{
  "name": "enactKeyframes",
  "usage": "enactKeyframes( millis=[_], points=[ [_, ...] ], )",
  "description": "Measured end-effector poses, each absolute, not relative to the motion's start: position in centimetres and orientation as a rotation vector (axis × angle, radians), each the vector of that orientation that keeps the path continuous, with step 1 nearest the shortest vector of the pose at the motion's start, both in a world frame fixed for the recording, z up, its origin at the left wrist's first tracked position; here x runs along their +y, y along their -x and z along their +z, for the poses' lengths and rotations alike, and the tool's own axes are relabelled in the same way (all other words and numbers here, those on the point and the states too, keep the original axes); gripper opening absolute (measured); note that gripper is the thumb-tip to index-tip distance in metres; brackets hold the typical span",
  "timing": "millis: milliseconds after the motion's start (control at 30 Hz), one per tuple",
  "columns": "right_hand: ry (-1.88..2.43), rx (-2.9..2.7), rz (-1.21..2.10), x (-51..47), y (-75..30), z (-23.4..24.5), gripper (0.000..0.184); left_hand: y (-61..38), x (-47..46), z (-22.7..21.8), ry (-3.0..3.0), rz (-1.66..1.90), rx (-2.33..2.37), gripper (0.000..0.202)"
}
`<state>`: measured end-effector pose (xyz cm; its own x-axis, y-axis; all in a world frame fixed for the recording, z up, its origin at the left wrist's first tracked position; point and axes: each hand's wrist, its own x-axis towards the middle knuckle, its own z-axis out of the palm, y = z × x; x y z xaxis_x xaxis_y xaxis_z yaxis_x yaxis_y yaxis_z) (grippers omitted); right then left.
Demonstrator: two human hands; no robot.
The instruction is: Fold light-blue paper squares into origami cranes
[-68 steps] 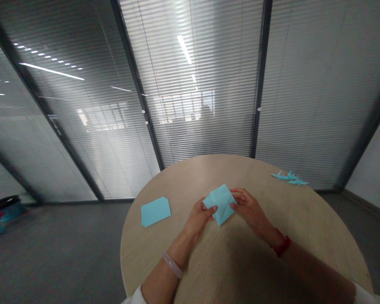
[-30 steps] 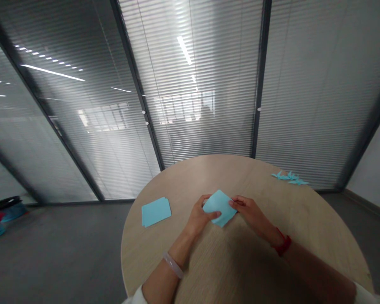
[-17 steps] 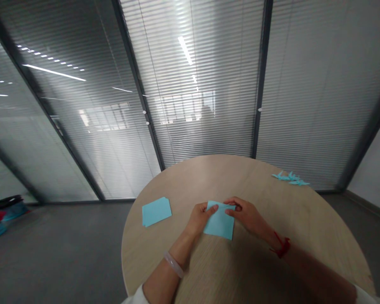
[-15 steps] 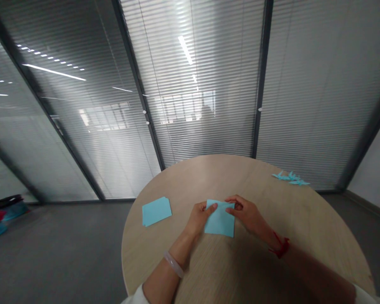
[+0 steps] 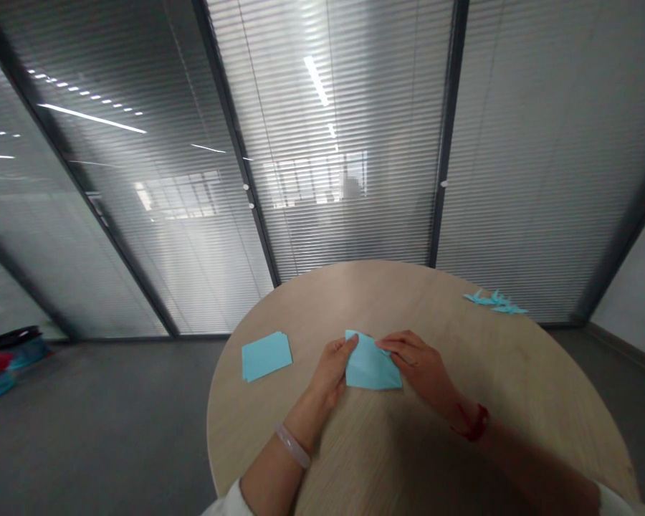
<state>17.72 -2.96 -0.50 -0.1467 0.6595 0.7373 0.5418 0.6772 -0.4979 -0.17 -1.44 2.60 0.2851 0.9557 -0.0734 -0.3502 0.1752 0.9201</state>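
A light blue sheet of paper is held between both hands above the round wooden table. My left hand pinches its upper left edge, with the thumb on top and the other fingers partly hidden behind. At the sheet's upper right, my right hand has its fingers closed on the edge, which slants down toward the right there. A stack of blue paper lies to the left of my left hand. Several small folded blue paper pieces with pointed tips rest at the table's far right.
The round wooden table stands before a glass partition with blinds. Red, black and blue objects are on the floor at far left. A white wall rises at right.
The sheet's upper right corner has gone from square to slanted, bent over under my right hand. My right fingers have shifted slightly left along the edge; the left hand has moved up a little.
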Motion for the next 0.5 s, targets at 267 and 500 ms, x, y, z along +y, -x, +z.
enactKeyframes(
  millis=[267,500],
  points=[
    [0.76,-1.997,-0.119,-2.47,-18.16,-1.26,0.026,0.46,-1.33,3.01,-0.931,1.068,0.799,0.03],
    [0.638,-2.116,-0.201,-2.65,-18.27,-0.78,0.027,0.49,-1.1,2.82,-1.055,1.082,0.844,0.036]
  ],
)
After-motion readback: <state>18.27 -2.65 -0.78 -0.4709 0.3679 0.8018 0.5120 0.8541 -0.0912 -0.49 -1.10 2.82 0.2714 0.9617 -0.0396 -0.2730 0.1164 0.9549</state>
